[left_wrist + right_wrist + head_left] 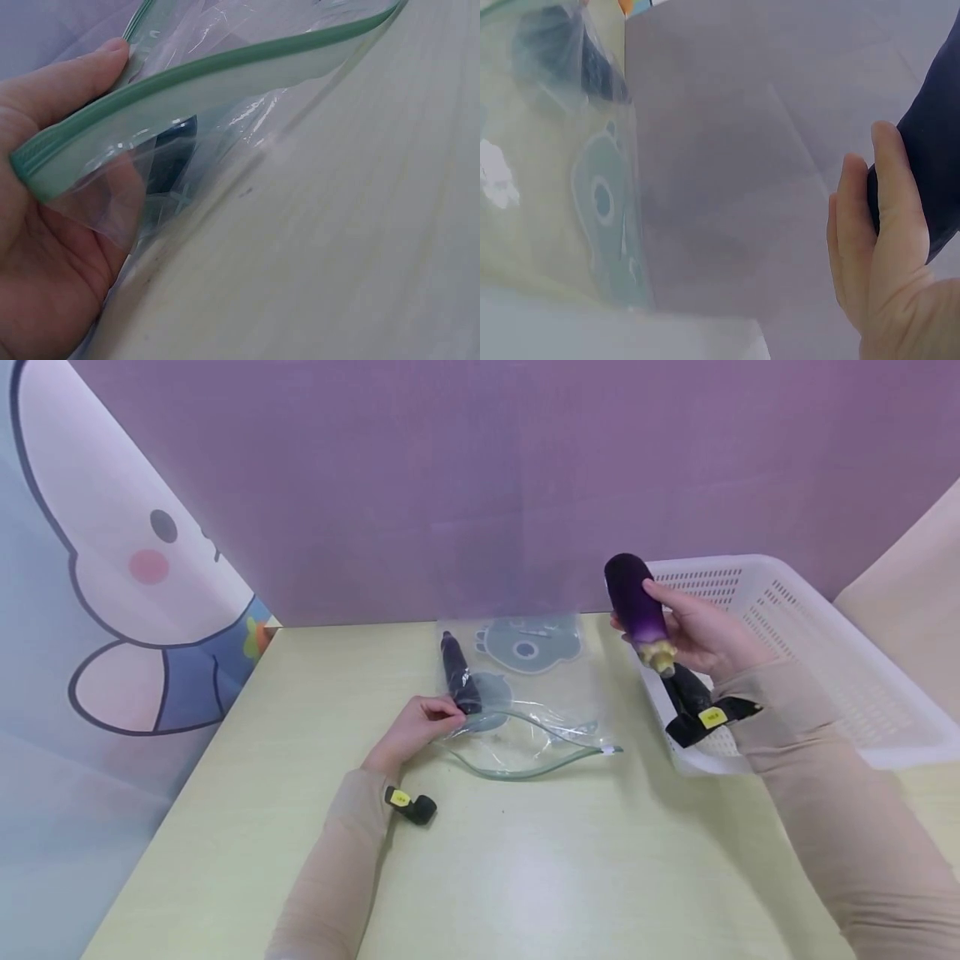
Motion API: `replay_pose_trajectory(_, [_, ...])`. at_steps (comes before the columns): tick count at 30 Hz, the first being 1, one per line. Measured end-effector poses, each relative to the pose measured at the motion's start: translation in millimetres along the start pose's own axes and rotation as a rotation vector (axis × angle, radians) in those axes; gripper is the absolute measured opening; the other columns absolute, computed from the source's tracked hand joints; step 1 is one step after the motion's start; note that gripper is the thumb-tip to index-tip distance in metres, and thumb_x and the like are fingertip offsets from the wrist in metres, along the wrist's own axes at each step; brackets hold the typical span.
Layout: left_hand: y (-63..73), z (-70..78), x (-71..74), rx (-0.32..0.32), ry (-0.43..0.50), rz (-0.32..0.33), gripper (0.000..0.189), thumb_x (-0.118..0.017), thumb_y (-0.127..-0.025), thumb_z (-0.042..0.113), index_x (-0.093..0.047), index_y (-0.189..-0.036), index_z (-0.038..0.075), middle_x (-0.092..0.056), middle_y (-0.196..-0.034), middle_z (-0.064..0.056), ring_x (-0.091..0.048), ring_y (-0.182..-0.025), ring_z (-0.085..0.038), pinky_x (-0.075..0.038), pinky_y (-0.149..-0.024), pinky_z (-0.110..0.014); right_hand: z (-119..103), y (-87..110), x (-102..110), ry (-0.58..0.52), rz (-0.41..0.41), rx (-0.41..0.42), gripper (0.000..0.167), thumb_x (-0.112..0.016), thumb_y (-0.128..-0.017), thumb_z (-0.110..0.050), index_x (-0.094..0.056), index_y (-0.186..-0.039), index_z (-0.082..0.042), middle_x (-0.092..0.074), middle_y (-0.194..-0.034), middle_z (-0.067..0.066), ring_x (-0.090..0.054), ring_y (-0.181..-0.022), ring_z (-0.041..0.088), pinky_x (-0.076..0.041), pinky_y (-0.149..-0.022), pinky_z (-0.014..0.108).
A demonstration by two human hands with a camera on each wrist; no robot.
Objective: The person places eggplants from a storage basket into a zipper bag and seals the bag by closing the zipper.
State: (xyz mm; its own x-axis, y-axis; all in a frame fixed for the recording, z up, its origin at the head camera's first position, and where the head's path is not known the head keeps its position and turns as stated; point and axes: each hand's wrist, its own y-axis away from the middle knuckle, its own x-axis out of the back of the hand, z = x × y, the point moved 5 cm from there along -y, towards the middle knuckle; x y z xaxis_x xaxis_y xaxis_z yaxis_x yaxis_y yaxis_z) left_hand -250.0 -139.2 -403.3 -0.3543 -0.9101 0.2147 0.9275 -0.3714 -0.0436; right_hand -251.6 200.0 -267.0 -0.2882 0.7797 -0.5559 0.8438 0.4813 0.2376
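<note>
Purple backdrop [360,485] noted behind a pale table [555,877], on which a clear zip bag [528,689] with printed animal figures is laid. 1 dark, long vegetable [455,668] is seen through the film along the bag's left side and is judged to be inside. Right of the bag, 1 eggplant [634,597] is held raised and apart from it, stem end toward the wearer; the thumb and fingers of the right hand [701,631] are clamped around it. At the bag's near left corner, the mouth is pinched by the left hand [416,727], thumb and fingers closed on the film. A white basket [798,610] is placed farther right of the bag; part of its inside is hidden by the right arm.

Progress, as judged: bagging partly done, 1 item in; the eggplant is not yet bagged, and the zip is left unsealed.
</note>
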Motion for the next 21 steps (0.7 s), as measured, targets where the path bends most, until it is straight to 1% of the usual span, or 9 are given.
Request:
replay_pose_trajectory(2, [-0.5,-0.3,-0.1,0.000,-0.003,-0.001,0.028,-0.074,-0.080,0.010,-0.066,-0.095,-0.012,-0.066,-0.082,0.003,-0.055,-0.076,-0.006,-0.046,-0.066,-0.016,2.7,0.4,-4.3,-0.013,0.006,0.004,0.032,-0.051,-0.097,-0.028,-0.038,-0.123,-0.014,-0.070,-0.095,0.017,-0.069,-0.081,0.025,-0.056,-0.060,0.032])
replay_pose_trajectory(4, [-0.6,0.4,-0.2,0.001,-0.013,-0.001,0.028,-0.073,-0.080,0.008,-0.065,-0.095,-0.013,-0.066,-0.083,0.002,-0.056,-0.077,-0.006,-0.046,-0.067,-0.016,5.2,0.4,-8.8,-0.032,0.003,0.016,0.029,-0.052,-0.097,-0.027,-0.042,-0.121,-0.012,-0.070,-0.094,0.018,-0.069,-0.082,0.025,-0.057,-0.063,0.032])
replay_pose_trajectory(7, [-0.3,2.5,-0.5,0.000,-0.022,-0.001,0.029,-0.073,-0.081,0.008,-0.063,-0.097,-0.015,-0.066,-0.083,0.000,-0.056,-0.077,-0.006,-0.046,-0.067,-0.016,8.5,0.0,-16.3,-0.049,-0.009,0.034,0.024,-0.052,-0.097,-0.024,-0.047,-0.117,-0.011,-0.070,-0.093,0.019,-0.070,-0.083,0.025,-0.057,-0.064,0.031])
replay_pose_trajectory(9, [-0.1,3.3,-0.2,0.000,-0.027,0.000,0.030,-0.073,-0.081,0.007,-0.063,-0.097,-0.015,-0.066,-0.084,-0.001,-0.056,-0.076,-0.006,-0.046,-0.067,-0.016,10.8,-0.6,-21.3,-0.057,-0.015,0.039,0.024,-0.052,-0.097,-0.023,-0.048,-0.116,-0.010,-0.070,-0.092,0.019,-0.070,-0.083,0.026,-0.057,-0.065,0.030])
replay_pose_trajectory(12, [-0.4,2.9,0.2,-0.002,-0.024,0.000,0.029,-0.073,-0.080,0.008,-0.064,-0.097,-0.014,-0.066,-0.084,0.000,-0.056,-0.076,-0.006,-0.047,-0.067,-0.016,14.9,-1.2,-28.4,-0.042,-0.013,0.030,0.028,-0.053,-0.097,-0.025,-0.044,-0.119,-0.009,-0.070,-0.091,0.018,-0.070,-0.081,0.025,-0.057,-0.062,0.029])
replay_pose_trajectory(15, [-0.4,2.3,0.8,0.004,-0.033,0.006,0.025,-0.072,-0.081,0.005,-0.065,-0.097,-0.013,-0.065,-0.083,0.003,-0.056,-0.077,-0.006,-0.047,-0.067,-0.016,20.5,-1.8,-36.3,-0.024,-0.014,0.046,0.034,-0.053,-0.097,-0.026,-0.040,-0.121,-0.007,-0.070,-0.090,0.017,-0.070,-0.080,0.023,-0.057,-0.065,0.028])
replay_pose_trajectory(17, [-0.1,2.3,1.5,0.012,-0.045,0.007,0.024,-0.071,-0.081,0.004,-0.065,-0.097,-0.013,-0.065,-0.083,0.003,-0.056,-0.078,-0.006,-0.047,-0.068,-0.016,26.1,-2.5,-41.9,0.000,-0.013,0.072,0.036,-0.053,-0.097,-0.027,-0.039,-0.122,-0.006,-0.071,-0.089,0.015,-0.070,-0.079,0.021,-0.057,-0.066,0.028])
replay_pose_trajectory(19, [0.4,2.5,1.9,0.023,-0.052,0.013,0.024,-0.071,-0.081,0.004,-0.065,-0.097,-0.013,-0.065,-0.083,0.003,-0.056,-0.078,-0.006,-0.047,-0.068,-0.016,32.2,-3.1,-48.2,0.024,-0.012,0.107,0.035,-0.052,-0.097,-0.026,-0.039,-0.122,-0.005,-0.070,-0.089,0.014,-0.069,-0.081,0.020,-0.057,-0.071,0.028])
replay_pose_trajectory(21, [0.5,2.5,1.4,0.028,-0.051,0.012,0.025,-0.071,-0.081,0.004,-0.065,-0.098,-0.013,-0.066,-0.084,0.002,-0.056,-0.079,-0.007,-0.047,-0.068,-0.016,37.7,-3.7,-53.7,0.061,-0.005,0.141,0.033,-0.052,-0.097,-0.026,-0.042,-0.121,-0.005,-0.071,-0.089,0.012,-0.069,-0.081,0.019,-0.057,-0.074,0.028])
